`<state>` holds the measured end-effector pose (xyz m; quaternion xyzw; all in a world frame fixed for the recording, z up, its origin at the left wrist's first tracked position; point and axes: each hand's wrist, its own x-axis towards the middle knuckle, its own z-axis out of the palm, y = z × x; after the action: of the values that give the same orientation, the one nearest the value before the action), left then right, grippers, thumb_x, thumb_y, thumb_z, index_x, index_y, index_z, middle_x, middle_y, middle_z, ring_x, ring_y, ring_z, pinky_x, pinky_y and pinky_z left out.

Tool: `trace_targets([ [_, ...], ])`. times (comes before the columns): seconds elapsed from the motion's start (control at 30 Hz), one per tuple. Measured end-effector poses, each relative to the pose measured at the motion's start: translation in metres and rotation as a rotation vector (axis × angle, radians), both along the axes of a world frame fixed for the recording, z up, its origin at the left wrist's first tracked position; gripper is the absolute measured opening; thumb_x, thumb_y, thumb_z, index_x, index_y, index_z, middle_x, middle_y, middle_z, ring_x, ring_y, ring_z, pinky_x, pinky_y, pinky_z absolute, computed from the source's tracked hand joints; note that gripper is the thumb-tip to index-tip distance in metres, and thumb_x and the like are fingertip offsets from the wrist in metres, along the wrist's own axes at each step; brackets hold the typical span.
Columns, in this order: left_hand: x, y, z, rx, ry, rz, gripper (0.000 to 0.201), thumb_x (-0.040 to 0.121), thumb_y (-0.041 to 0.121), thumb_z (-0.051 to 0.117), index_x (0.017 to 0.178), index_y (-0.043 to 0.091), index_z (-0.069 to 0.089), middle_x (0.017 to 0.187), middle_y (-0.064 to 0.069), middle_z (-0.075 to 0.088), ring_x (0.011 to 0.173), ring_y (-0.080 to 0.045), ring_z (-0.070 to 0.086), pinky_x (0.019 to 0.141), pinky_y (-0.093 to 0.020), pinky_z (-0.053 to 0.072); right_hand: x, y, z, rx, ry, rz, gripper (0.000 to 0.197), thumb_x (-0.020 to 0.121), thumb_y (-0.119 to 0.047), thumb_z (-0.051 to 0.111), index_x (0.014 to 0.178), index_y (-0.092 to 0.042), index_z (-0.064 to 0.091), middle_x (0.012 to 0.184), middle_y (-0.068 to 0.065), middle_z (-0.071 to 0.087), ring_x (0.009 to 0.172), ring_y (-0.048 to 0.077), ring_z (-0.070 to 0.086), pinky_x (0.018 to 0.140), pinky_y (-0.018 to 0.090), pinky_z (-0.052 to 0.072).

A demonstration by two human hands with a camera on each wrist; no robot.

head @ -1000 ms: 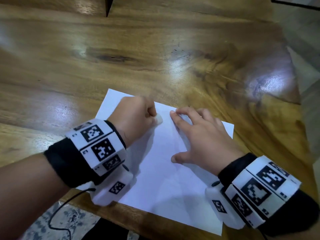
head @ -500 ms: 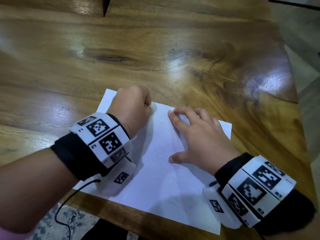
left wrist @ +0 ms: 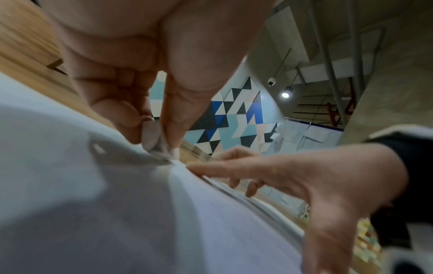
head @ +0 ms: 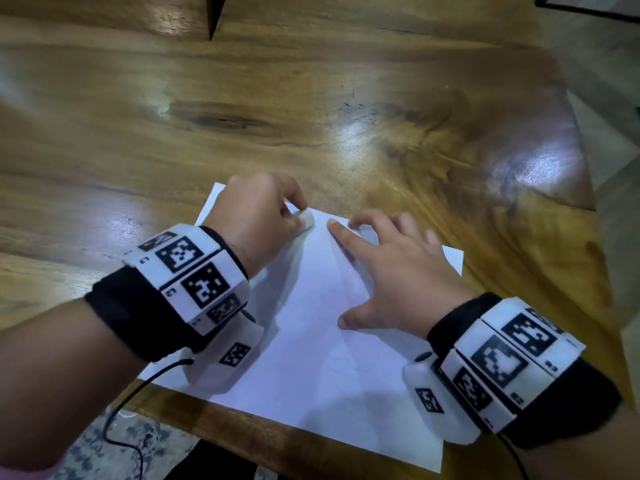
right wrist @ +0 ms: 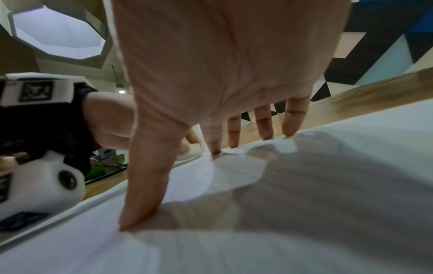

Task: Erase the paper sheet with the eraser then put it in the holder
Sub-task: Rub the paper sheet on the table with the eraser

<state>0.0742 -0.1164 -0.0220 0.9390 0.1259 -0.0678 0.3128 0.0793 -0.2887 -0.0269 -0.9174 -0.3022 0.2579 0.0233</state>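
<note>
A white paper sheet [head: 311, 341] lies at the near edge of the wooden table [head: 311, 116]. My left hand [head: 259, 216] pinches a small white eraser [head: 306, 218] between thumb and fingers and presses it on the sheet near its far edge; the left wrist view shows the eraser [left wrist: 152, 137] touching the paper [left wrist: 117, 213]. My right hand [head: 391, 268] lies spread on the sheet with straight fingers and thumb pressing it down. In the right wrist view its fingertips [right wrist: 214, 148] rest on the paper [right wrist: 304, 204] near the far edge. No holder is in view.
A dark pointed object [head: 214, 15] stands at the table's far edge. The table's right edge [head: 588, 188] drops off to the floor. A black cable [head: 117, 410] hangs from my left wrist over the near edge.
My left hand slid the eraser away to the sheet's far edge and then slightly back to the right. My right hand stayed pressed on the paper.
</note>
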Motion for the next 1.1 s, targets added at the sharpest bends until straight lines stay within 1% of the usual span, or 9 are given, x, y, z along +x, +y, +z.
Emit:
trace_targets([
  [0.1,0.0,-0.002,-0.004,0.044,0.015,0.009,0.011,0.077,0.021,0.064,0.087,0.016,0.067,0.06,0.003,0.055,0.068,-0.018,0.051,0.063,-0.025,0.035,0.009,0.005,0.003,-0.018,0.004,0.028,0.111,0.057,-0.062,0.073,0.144,-0.045,0.006,0.131,-0.012,0.018,0.114,0.016,0.021,0.091,0.032,0.026],
  [0.23,-0.001,-0.003,-0.005,0.053,0.023,0.035,0.01,0.077,0.02,0.064,0.085,0.015,0.066,0.068,-0.001,0.06,0.072,-0.022,0.056,0.064,-0.025,0.037,0.025,0.006,0.007,0.006,0.051,0.045,0.101,0.062,-0.054,0.076,0.143,-0.048,0.016,0.12,-0.01,0.025,0.103,0.013,0.025,0.082,0.028,0.039],
  [0.33,0.0,-0.005,-0.004,0.053,0.009,0.076,0.008,0.077,0.018,0.064,0.084,0.015,0.065,0.083,-0.009,0.068,0.079,-0.026,0.061,0.066,-0.027,0.043,0.032,0.007,0.008,-0.019,0.052,0.073,0.1,0.062,-0.052,0.077,0.141,-0.051,0.015,0.115,-0.011,0.024,0.102,0.012,0.026,0.069,0.022,0.034],
  [0.43,-0.004,-0.013,-0.004,0.039,0.004,0.079,0.007,0.078,0.016,0.061,0.083,0.013,0.065,0.085,-0.011,0.068,0.083,-0.028,0.061,0.072,-0.031,0.049,0.034,0.008,0.007,-0.029,0.049,0.091,0.102,0.062,-0.052,0.078,0.142,-0.05,0.014,0.113,-0.011,0.023,0.103,0.013,0.027,0.073,0.025,0.033],
  [0.57,-0.014,-0.025,-0.006,0.008,0.067,-0.004,0.006,0.078,0.019,0.061,0.081,0.015,0.066,0.078,-0.007,0.066,0.081,-0.027,0.061,0.067,-0.026,0.042,0.034,0.008,0.006,-0.022,0.05,0.094,0.102,0.062,-0.052,0.078,0.143,-0.05,0.014,0.111,-0.01,0.023,0.101,0.013,0.027,0.072,0.025,0.033],
  [0.73,-0.002,-0.009,-0.004,-0.019,0.001,0.159,0.006,0.078,0.014,0.061,0.079,0.012,0.066,0.074,-0.007,0.064,0.082,-0.026,0.061,0.072,-0.029,0.046,0.035,0.008,0.006,-0.036,0.051,0.094,0.101,0.064,-0.053,0.077,0.142,-0.05,0.013,0.11,-0.01,0.023,0.098,0.013,0.025,0.073,0.025,0.034],
  [0.9,-0.009,-0.023,-0.003,-0.027,0.074,0.022,0.007,0.078,0.018,0.062,0.081,0.013,0.066,0.08,-0.009,0.066,0.079,-0.025,0.06,0.066,-0.026,0.041,0.035,0.008,0.005,-0.037,0.044,0.1,0.102,0.063,-0.054,0.077,0.143,-0.049,0.013,0.11,-0.01,0.022,0.098,0.014,0.026,0.074,0.024,0.031],
  [1.0,0.002,-0.009,-0.001,0.007,0.002,0.101,0.009,0.078,0.017,0.062,0.082,0.01,0.068,0.083,-0.011,0.068,0.083,-0.026,0.061,0.072,-0.03,0.049,0.034,0.008,0.005,-0.045,0.04,0.103,0.102,0.064,-0.054,0.076,0.143,-0.049,0.012,0.11,-0.01,0.021,0.096,0.014,0.025,0.071,0.024,0.03],
  [1.1,-0.002,-0.018,0.0,-0.006,0.005,0.075,0.008,0.078,0.017,0.062,0.078,0.01,0.066,0.078,-0.01,0.066,0.079,-0.027,0.061,0.066,-0.029,0.044,0.035,0.008,0.005,-0.048,0.036,0.112,0.102,0.064,-0.054,0.076,0.144,-0.049,0.012,0.111,-0.01,0.022,0.097,0.014,0.025,0.071,0.024,0.028],
])
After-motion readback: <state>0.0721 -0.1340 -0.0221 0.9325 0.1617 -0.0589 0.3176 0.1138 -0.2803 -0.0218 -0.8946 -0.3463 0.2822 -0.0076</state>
